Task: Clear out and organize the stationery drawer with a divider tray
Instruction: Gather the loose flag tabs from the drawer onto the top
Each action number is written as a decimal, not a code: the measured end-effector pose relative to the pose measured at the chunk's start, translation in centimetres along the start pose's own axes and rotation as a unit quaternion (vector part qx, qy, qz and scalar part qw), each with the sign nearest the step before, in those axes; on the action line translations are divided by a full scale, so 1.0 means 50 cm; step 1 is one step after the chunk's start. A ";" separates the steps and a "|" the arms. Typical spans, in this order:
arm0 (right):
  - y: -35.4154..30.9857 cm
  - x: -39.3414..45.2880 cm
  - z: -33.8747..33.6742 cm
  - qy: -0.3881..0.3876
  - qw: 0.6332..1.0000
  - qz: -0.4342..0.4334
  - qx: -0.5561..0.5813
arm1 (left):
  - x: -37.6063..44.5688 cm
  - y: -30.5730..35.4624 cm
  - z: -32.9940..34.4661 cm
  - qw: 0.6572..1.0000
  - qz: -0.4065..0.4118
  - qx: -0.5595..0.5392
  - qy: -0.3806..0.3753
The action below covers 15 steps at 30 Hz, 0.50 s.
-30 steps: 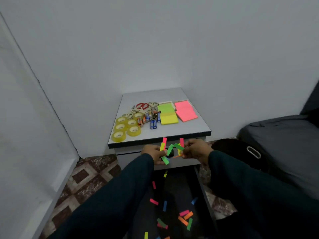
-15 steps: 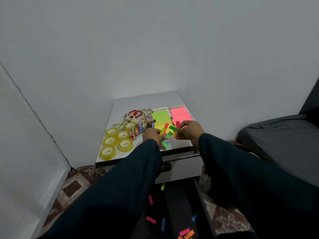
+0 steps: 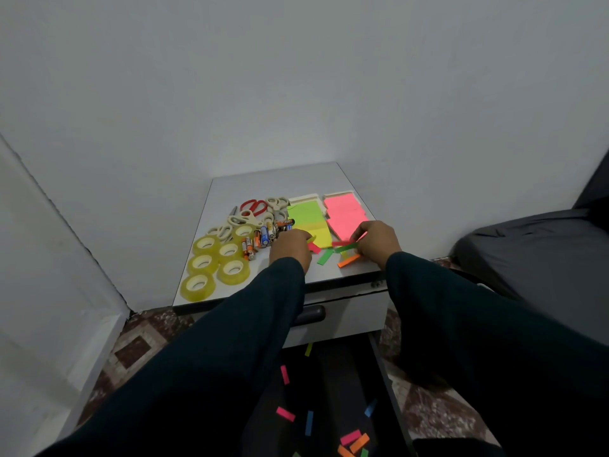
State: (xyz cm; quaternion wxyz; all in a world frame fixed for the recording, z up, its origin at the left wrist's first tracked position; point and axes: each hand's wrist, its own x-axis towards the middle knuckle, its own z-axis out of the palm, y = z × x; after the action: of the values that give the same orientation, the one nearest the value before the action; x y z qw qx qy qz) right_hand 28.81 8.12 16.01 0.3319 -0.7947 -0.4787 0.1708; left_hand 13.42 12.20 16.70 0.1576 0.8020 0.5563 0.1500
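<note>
Head view: both hands (image 3: 333, 247) pinch neon paper strips (image 3: 345, 248) over cabinet top (image 3: 273, 183).

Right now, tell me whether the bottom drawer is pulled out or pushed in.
Pulled out. The dark bottom drawer juts toward the camera below the grey cabinet front, with small coloured paper strips lying inside.

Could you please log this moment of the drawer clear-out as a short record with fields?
Surface: grey cabinet top
Left hand: on the cabinet top, pinching coloured flags
Right hand: setting down loose sticky flags
Tape rolls: six, front left
Batteries: heaped beside the tape rolls
Scissors: several pairs, behind the batteries
Sticky notes: green-yellow pad, pink pad
Open drawer: more flags scattered inside
Divider tray: not in view
</note>
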 end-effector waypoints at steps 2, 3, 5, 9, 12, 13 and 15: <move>0.004 0.004 -0.002 0.003 1.000 -0.003 -0.005 | -0.002 0.000 0.000 1.000 0.001 0.002 -0.007; 0.006 0.006 -0.002 0.003 1.000 -0.004 -0.007 | -0.004 0.000 -0.001 1.000 0.000 0.001 -0.010; 0.006 0.007 -0.003 0.004 1.000 -0.009 -0.011 | -0.006 0.000 -0.004 1.000 0.004 0.003 -0.013; 0.000 -0.001 -0.011 0.010 1.000 -0.020 -0.013 | -0.016 0.004 -0.020 1.000 0.018 0.011 -0.017; -0.004 -0.015 -0.017 0.007 1.000 -0.025 -0.014 | -0.023 0.002 -0.027 1.000 0.019 0.017 -0.011; -0.005 -0.020 -0.018 0.004 1.000 -0.027 -0.013 | -0.027 0.000 -0.028 1.000 0.019 0.019 -0.008; -0.007 -0.032 -0.020 -0.001 0.999 -0.035 -0.013 | -0.037 -0.004 -0.033 1.000 0.015 0.016 0.002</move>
State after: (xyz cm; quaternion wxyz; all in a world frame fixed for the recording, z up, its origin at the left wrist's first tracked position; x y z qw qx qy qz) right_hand 28.41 6.47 16.92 0.3264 -0.7815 -0.5089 0.1538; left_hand 11.96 10.68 18.01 0.1412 0.8125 0.5465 0.1454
